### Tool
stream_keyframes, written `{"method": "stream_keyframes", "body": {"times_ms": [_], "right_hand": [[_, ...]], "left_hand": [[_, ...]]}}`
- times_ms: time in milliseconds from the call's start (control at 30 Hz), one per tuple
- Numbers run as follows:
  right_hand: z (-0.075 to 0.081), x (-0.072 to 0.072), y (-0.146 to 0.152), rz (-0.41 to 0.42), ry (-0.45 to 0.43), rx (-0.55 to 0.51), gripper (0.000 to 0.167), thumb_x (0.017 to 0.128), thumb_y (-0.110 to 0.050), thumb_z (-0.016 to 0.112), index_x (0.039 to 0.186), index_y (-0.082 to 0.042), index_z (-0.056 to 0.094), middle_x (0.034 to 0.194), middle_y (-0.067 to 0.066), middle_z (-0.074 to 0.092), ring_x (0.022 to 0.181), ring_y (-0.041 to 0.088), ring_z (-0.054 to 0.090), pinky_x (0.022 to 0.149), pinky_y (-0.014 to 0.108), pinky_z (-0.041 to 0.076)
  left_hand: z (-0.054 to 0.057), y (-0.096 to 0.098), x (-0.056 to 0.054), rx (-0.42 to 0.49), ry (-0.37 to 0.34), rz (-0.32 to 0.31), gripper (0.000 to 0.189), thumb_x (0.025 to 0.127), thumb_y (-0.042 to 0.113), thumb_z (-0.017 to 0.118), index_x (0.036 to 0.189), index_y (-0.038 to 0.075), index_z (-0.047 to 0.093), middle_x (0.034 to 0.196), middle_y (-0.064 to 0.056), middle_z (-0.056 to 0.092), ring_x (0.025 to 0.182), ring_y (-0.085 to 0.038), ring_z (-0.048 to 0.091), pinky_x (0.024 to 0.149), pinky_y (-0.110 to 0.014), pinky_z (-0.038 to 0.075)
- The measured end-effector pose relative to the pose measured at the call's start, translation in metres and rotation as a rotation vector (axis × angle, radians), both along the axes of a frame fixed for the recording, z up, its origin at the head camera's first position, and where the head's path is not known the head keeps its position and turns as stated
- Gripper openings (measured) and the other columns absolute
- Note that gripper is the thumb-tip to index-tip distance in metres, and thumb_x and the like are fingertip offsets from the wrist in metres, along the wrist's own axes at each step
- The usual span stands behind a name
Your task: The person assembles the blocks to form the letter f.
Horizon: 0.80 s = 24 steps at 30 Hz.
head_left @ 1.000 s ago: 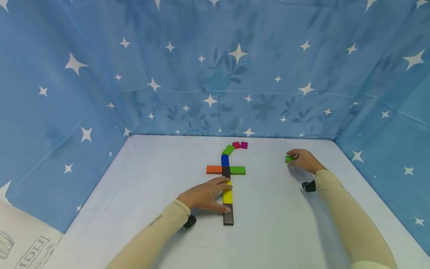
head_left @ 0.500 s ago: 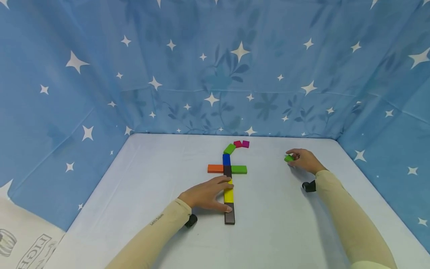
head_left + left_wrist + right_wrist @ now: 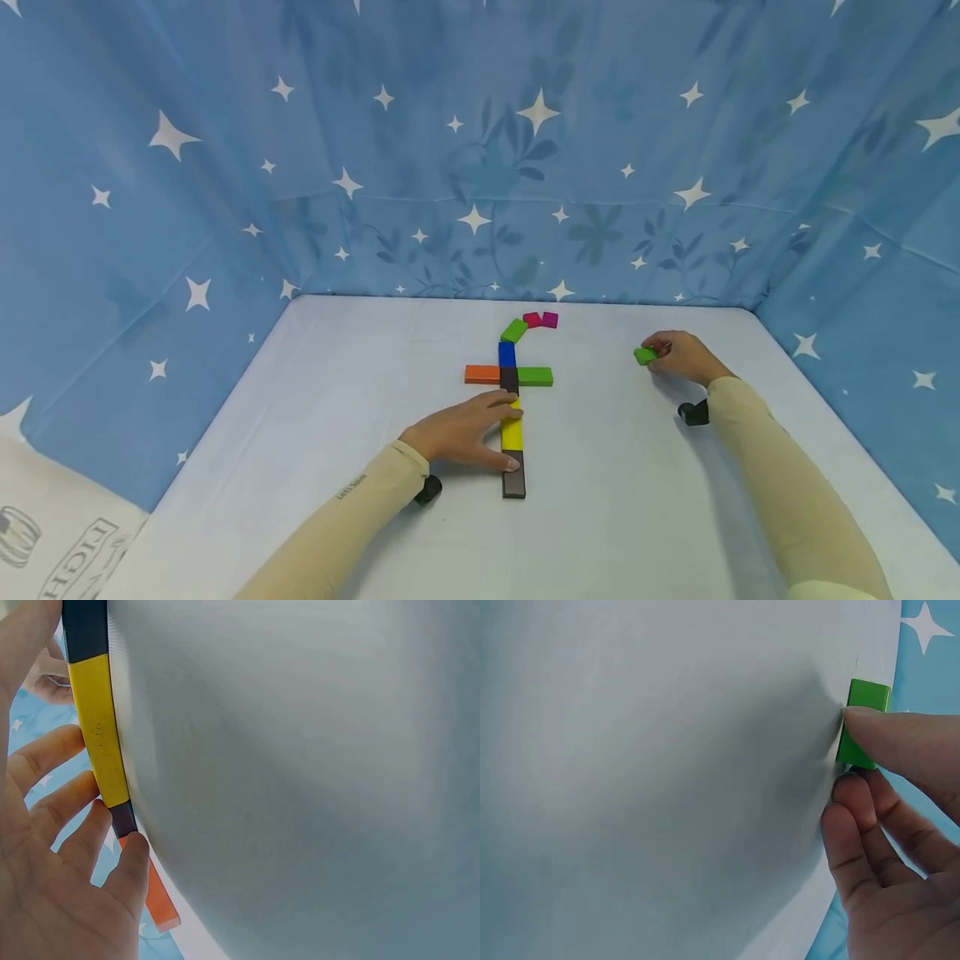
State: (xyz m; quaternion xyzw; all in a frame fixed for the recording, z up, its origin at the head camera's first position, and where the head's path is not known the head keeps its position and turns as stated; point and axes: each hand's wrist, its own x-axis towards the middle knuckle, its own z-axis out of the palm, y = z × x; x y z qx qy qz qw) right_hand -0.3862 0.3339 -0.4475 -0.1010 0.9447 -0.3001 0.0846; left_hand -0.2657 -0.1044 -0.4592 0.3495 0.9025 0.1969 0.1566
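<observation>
My left hand [image 3: 461, 432] lies with spread fingers over the yellow block [image 3: 512, 435], its thumb on the near dark block [image 3: 513, 485]. In the left wrist view its fingertips touch the long side of the row. Farther up come another dark block [image 3: 509, 379], flanked by an orange block [image 3: 482, 375] and a green block [image 3: 535, 377], then a blue block [image 3: 507, 354], a slanted green block [image 3: 514, 330], a red block [image 3: 532, 320] and a magenta block [image 3: 551, 320]. Off to the right, my right hand [image 3: 684, 358] pinches a small green block [image 3: 868, 694] between thumb and fingers.
The white tabletop [image 3: 360, 375] is enclosed by a blue star-patterned curtain [image 3: 450, 167] at the back and sides. Printed pale cloth [image 3: 60, 533] shows at the lower left. A black wrist device [image 3: 693, 413] sits under the right sleeve.
The green block in my right hand has turned slightly, and that hand's fingers have shifted on it. My left hand keeps its place on the row. The head view has tilted a little.
</observation>
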Motion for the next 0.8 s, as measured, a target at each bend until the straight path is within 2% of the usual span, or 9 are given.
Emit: {"method": "stream_keyframes", "body": {"times_ms": [167,367,600,800], "right_hand": [[-0.006,-0.006,-0.005,-0.02,-0.004,-0.007,0.039,0.093,-0.005,0.08,0.126,0.01,0.067,0.116,0.025,0.068,0.106,0.041,0.062,0.092,0.052,0.053],[-0.005,-0.011,-0.025,0.02,0.045,-0.029,0.037,0.093,-0.008,0.081,0.12,0.012,0.067,0.108,0.022,0.07,0.1,0.037,0.064,0.087,0.046,0.054],[-0.001,-0.021,-0.061,0.017,0.032,-0.062,0.037,0.095,-0.012,0.079,0.121,0.012,0.066,0.113,0.025,0.068,0.103,0.038,0.062,0.091,0.049,0.052],[-0.006,-0.04,-0.085,-0.024,-0.001,-0.057,0.034,0.098,-0.015,0.077,0.119,0.009,0.065,0.117,0.024,0.066,0.106,0.038,0.059,0.098,0.052,0.051]], "left_hand": [[-0.001,0.001,0.001,-0.007,-0.003,0.009,0.082,0.092,0.063,0.076,0.16,0.024,0.053,0.173,0.004,0.031,0.156,-0.016,0.032,0.124,-0.04,0.035],[0.002,0.001,0.001,-0.015,-0.009,0.011,0.081,0.093,0.061,0.077,0.161,0.024,0.052,0.173,0.005,0.031,0.157,-0.016,0.03,0.124,-0.039,0.034],[0.002,0.001,0.0,-0.023,0.006,0.001,0.08,0.093,0.06,0.077,0.16,0.024,0.053,0.173,0.005,0.031,0.157,-0.015,0.03,0.124,-0.037,0.034],[0.004,0.002,0.0,-0.038,0.013,0.004,0.079,0.093,0.059,0.078,0.16,0.024,0.054,0.173,0.004,0.032,0.157,-0.016,0.031,0.124,-0.037,0.035]]}}
